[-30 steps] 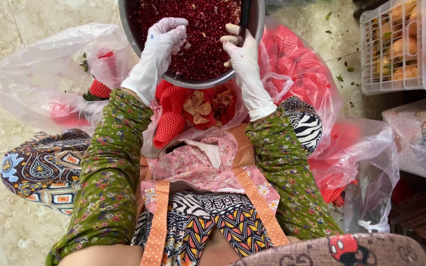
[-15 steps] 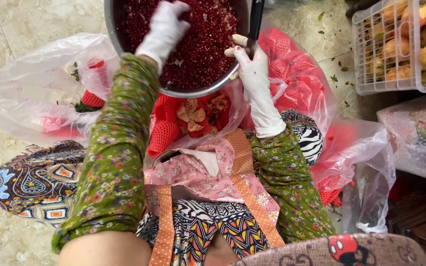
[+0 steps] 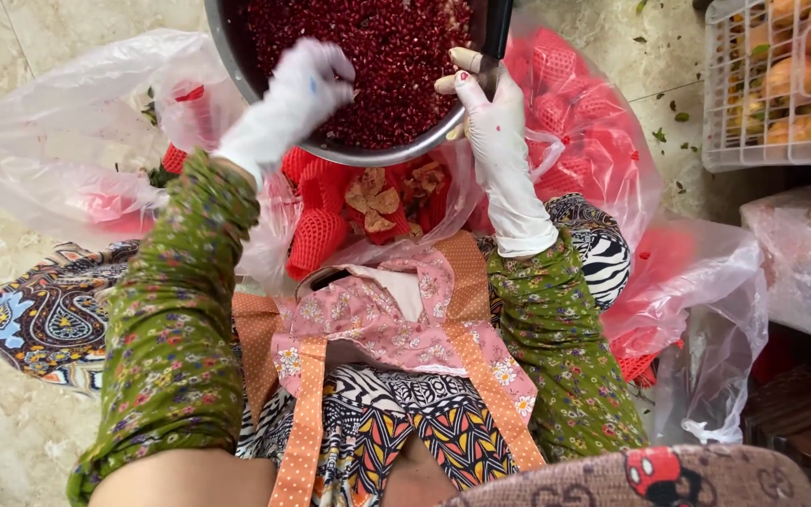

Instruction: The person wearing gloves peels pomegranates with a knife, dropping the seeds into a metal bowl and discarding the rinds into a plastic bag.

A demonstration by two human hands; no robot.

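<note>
In the head view, a metal bowl [image 3: 237, 66] heaped with dark red pomegranate seeds [image 3: 377, 56] sits at the far edge of the picture, above the person's lap and half over a clear plastic bag [image 3: 68, 131] that spreads across the tiled floor [image 3: 11, 357]. The left hand [image 3: 298, 94], in a white glove, lies over the bowl's near rim with its fingers loosely curled; whether it grips any seeds I cannot tell. The right hand [image 3: 490, 117], also gloved, closes around a pale piece of rind together with a dark knife handle [image 3: 497, 28] at the bowl's right rim. The main risk, as I judge it, is the bowl tipping toward the near side, since both hands bear on that rim and the bowl looks to rest on soft bagging (its footing is hidden), which would spill seeds into the red foam fruit nets [image 3: 316, 239] and the dry peel scraps [image 3: 373, 202] just below. The blade is out of sight past the frame edge, so a slip against the glove is possible. Loose seeds could also roll off onto the apron [image 3: 368, 319]. The white crate of yellow fruit [image 3: 762, 84] stands well apart at the far right.
</note>
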